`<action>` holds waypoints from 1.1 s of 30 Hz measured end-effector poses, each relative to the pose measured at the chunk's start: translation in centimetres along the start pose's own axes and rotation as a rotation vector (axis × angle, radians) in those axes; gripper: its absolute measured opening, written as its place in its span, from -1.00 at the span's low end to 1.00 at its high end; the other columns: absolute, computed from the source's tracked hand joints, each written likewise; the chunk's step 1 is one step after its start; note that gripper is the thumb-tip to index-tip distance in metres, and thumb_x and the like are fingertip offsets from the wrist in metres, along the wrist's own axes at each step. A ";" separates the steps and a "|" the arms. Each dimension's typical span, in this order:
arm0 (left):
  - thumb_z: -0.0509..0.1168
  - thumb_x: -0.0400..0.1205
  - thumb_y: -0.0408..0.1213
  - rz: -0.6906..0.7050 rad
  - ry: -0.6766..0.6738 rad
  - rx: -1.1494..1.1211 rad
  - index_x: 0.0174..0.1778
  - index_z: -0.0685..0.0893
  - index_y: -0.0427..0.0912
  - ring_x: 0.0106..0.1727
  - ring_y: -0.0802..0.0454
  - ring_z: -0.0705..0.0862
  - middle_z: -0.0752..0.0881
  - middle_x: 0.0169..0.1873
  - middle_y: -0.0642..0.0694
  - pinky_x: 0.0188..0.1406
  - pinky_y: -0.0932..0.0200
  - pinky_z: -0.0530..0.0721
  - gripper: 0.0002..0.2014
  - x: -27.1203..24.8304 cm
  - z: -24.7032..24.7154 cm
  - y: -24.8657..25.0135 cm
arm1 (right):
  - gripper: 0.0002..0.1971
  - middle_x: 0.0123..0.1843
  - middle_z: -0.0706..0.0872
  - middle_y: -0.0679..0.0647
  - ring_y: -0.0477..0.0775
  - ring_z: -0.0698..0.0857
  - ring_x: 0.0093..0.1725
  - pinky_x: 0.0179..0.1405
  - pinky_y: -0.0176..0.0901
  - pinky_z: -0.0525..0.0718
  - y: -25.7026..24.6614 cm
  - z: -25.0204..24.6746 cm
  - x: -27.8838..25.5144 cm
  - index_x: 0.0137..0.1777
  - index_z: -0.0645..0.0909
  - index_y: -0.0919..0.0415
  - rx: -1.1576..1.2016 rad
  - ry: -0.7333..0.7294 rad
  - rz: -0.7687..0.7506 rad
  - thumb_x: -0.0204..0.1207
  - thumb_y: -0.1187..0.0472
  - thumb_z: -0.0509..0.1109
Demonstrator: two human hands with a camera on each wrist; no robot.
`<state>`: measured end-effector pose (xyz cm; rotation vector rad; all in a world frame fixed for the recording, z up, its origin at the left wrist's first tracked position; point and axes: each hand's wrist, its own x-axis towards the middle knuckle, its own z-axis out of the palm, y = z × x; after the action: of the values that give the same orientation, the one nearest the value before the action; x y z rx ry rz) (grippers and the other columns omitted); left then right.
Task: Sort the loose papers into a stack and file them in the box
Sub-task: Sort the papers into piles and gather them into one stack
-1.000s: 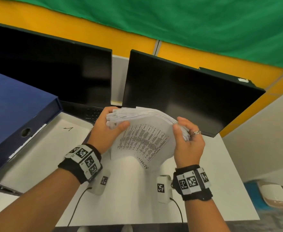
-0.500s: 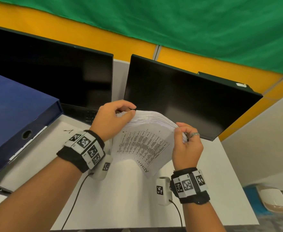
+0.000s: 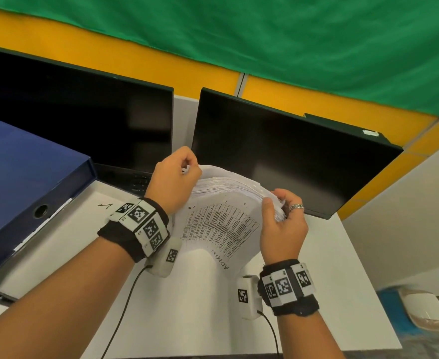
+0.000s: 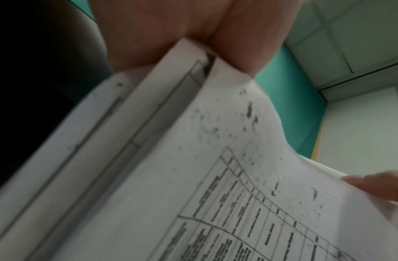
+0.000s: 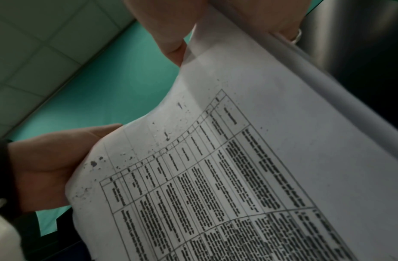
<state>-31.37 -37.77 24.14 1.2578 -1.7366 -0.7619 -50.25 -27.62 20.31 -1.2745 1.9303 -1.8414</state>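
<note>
White counter (image 3: 200,320) surface fills the lower half of the head view, backed by a yellow wall band and a green cloth (image 3: 265,35) above it. Two dark monitors (image 3: 278,156) stand at the rear edge; the left one is cut off by the frame edge. Between them and the counter edge, a dark keyboard (image 3: 135,181) is only partly visible behind the left hand. At the far left, a blue box file (image 3: 18,177) lies open, its white interior (image 3: 65,229) exposed and its lower part cut off by the frame. The stack of papers (image 3: 221,218) is held in the air above the counter, in front of the right monitor, bowed upward along its top edge. The left hand (image 3: 173,178) pinches the upper left corner of the stack, fingers curled over the edge. The right hand (image 3: 281,224) grips the right edge, thumb on the near face and curled fingers behind; a ring (image 3: 296,207) sits on one finger. The front sheet carries a printed table and the word "ADMIN"; the table text is too small to read. In the left wrist view, the papers (image 4: 193,167) are blurred and the fingertips are hidden behind the sheet edges. In the right wrist view, the printed sheet (image 5: 238,167) covers most of the frame and the print is illegible. Both wrists carry marker-covered bands, each with a cable running off the lower frame edge.
</note>
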 end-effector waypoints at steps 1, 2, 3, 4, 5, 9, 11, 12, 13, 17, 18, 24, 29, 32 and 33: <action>0.24 0.66 -0.32 -0.015 0.013 -0.003 -0.21 0.54 -0.09 -0.42 0.18 0.48 0.57 -0.40 0.04 -0.39 0.35 0.41 -0.88 -0.1 0.0 -0.1 | -0.73 0.00 0.69 -0.28 -0.13 0.75 -0.01 -0.10 -0.17 0.81 -0.1 0.0 0.0 0.02 0.53 -0.36 0.004 -0.003 0.004 0.59 0.13 0.43; 0.24 0.65 -0.32 -0.020 0.010 -0.005 -0.21 0.54 -0.09 -0.43 0.18 0.48 0.57 -0.41 0.03 -0.40 0.36 0.41 -0.87 -0.2 0.0 -0.1 | -0.73 0.00 0.67 -0.30 -0.14 0.75 0.00 -0.12 -0.23 0.79 -0.2 0.0 0.0 0.02 0.53 -0.34 0.007 -0.001 0.013 0.60 0.14 0.42; 0.24 0.65 -0.31 -0.016 -0.006 -0.006 -0.21 0.55 -0.08 -0.42 0.18 0.49 0.59 -0.40 0.03 -0.39 0.37 0.42 -0.87 -0.2 0.0 -0.1 | -0.74 0.00 0.67 -0.30 -0.13 0.74 0.01 -0.12 -0.24 0.78 -0.1 0.0 0.0 0.02 0.54 -0.33 0.010 0.002 0.019 0.60 0.15 0.41; 0.25 0.66 -0.31 -0.009 -0.035 -0.005 -0.21 0.57 -0.07 -0.40 0.19 0.52 0.61 -0.38 0.05 -0.37 0.38 0.42 -0.87 -0.2 0.0 -0.1 | -0.75 0.00 0.67 -0.29 -0.11 0.75 0.01 -0.11 -0.20 0.78 0.0 0.1 0.0 0.01 0.55 -0.33 0.010 0.004 0.023 0.60 0.15 0.41; 0.27 0.66 -0.29 -0.001 -0.067 -0.007 -0.20 0.59 -0.06 -0.37 0.21 0.55 0.63 -0.36 0.09 -0.34 0.40 0.43 -0.88 -0.2 -0.1 -0.1 | -0.77 -0.01 0.69 -0.26 -0.09 0.75 0.01 -0.09 -0.12 0.80 0.1 0.1 0.1 0.01 0.57 -0.32 0.002 0.007 0.025 0.60 0.13 0.41; 0.28 0.69 -0.23 0.024 -0.186 -0.005 -0.13 0.65 -0.01 -0.28 0.28 0.61 0.68 -0.27 0.17 -0.25 0.44 0.47 -0.90 -0.1 -0.6 -0.2 | -0.81 -0.05 0.73 -0.19 -0.06 0.75 -0.03 -0.03 0.15 0.81 0.3 0.2 0.5 -0.07 0.61 -0.26 -0.023 0.011 0.023 0.60 0.14 0.42; 0.26 0.71 -0.21 0.036 -0.224 0.003 -0.11 0.64 0.01 -0.23 0.29 0.62 0.69 -0.24 0.18 -0.21 0.44 0.47 -0.90 0.0 -0.9 -0.2 | -0.78 -0.06 0.74 -0.20 -0.03 0.76 -0.03 -0.01 0.21 0.79 0.3 0.2 0.7 -0.12 0.60 -0.30 -0.013 0.020 0.031 0.60 0.14 0.40; 0.25 0.71 -0.19 0.033 -0.227 -0.001 -0.10 0.64 0.02 -0.22 0.29 0.62 0.69 -0.23 0.18 -0.20 0.43 0.48 -0.90 0.0 -1.0 -0.3 | -0.77 -0.06 0.75 -0.18 0.02 0.77 -0.02 -0.01 0.23 0.79 0.3 0.2 0.8 -0.13 0.60 -0.32 -0.007 0.022 0.044 0.61 0.13 0.39; 0.25 0.71 -0.18 0.027 -0.223 -0.007 -0.09 0.64 0.02 -0.20 0.28 0.63 0.69 -0.22 0.19 -0.19 0.42 0.49 -0.90 0.0 -1.0 -0.3 | -0.76 -0.05 0.75 -0.16 0.06 0.77 -0.02 -0.02 0.26 0.79 0.4 0.2 0.8 -0.14 0.60 -0.34 -0.002 0.026 0.064 0.61 0.13 0.37; 0.26 0.70 -0.15 0.023 -0.227 -0.006 -0.05 0.63 0.06 -0.14 0.28 0.64 0.72 -0.13 0.17 -0.16 0.42 0.48 -0.94 0.0 -1.0 -0.2 | -0.72 -0.07 0.76 -0.08 0.10 0.78 -0.03 -0.05 0.29 0.79 0.5 0.2 0.8 -0.16 0.57 -0.30 0.029 0.076 0.112 0.60 0.20 0.32; 0.27 0.70 -0.14 0.025 -0.234 -0.008 -0.04 0.63 0.06 -0.11 0.29 0.65 0.73 -0.10 0.17 -0.15 0.42 0.48 -0.95 -0.1 -1.0 -0.1 | -0.75 -0.06 0.76 -0.08 0.10 0.78 -0.02 -0.04 0.29 0.79 0.5 0.3 0.8 -0.15 0.56 -0.26 0.040 0.089 0.113 0.59 0.19 0.31; 0.30 0.69 -0.19 0.041 -0.264 -0.007 -0.07 0.66 0.03 -0.12 0.24 0.67 0.74 -0.15 0.13 -0.11 0.38 0.52 -0.94 0.3 -0.7 -0.2 | -0.86 0.01 0.68 -0.23 -0.10 0.71 0.05 0.05 0.16 0.78 -0.2 0.3 0.6 0.03 0.57 -0.25 0.010 0.008 0.010 0.54 0.02 0.41; 0.20 0.73 -0.22 0.003 -0.228 -0.037 -0.09 0.57 -0.02 -0.07 0.15 0.74 0.79 -0.12 0.01 -0.04 0.21 0.69 -0.90 0.4 -0.5 0.0 | -0.62 0.15 0.57 -0.31 -0.34 0.58 0.18 0.14 -0.14 0.73 -0.1 0.1 0.6 0.19 0.54 -0.25 -0.167 -0.094 -0.156 0.44 -0.01 0.58; 0.28 0.68 -0.04 0.008 -0.292 -0.114 0.08 0.58 0.05 0.02 0.21 0.74 0.80 -0.01 0.10 0.07 0.16 0.69 -0.87 -0.3 -1.6 0.6 | -0.60 0.14 0.51 -0.50 -0.41 0.59 0.15 0.13 -0.20 0.71 0.0 0.0 0.7 0.22 0.51 -0.33 -0.176 -0.098 -0.100 0.49 0.04 0.54; 0.35 0.60 0.04 0.021 -0.366 -0.075 0.21 0.55 0.10 0.07 0.22 0.72 0.76 0.08 0.15 0.09 0.18 0.66 -0.70 -0.5 -2.1 0.8 | -0.63 0.13 0.51 -0.51 -0.40 0.60 0.13 0.14 -0.18 0.72 0.1 0.0 0.7 0.22 0.52 -0.32 -0.183 -0.100 -0.104 0.51 0.06 0.53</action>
<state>-29.72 -37.04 25.63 1.0969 -1.9848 -1.0877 -50.75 -28.09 20.55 -1.5185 2.0533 -1.6414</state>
